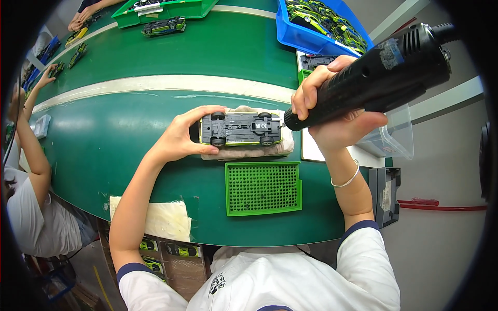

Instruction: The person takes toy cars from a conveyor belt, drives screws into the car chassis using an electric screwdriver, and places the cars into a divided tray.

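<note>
A toy car [239,129] lies upside down on a folded pale cloth pad [244,154], its black underside and wheels facing up. My left hand [188,132] grips the car's left end, thumb on the near side and fingers on the far side. In my right hand [332,106] is a black electric screwdriver [378,78], fingers wrapped round its body. Its tip points left at the car's right end; whether it touches a screw is too small to tell. Just nearer to me sits a green perforated screw tray [263,188].
At the back right stands a blue bin [280,31] full of toy car parts; a green bin [207,7] is at the back. Another upturned car [164,26] rests on the green table [140,119]. A clear plastic box [399,132] stands right. People work at the left.
</note>
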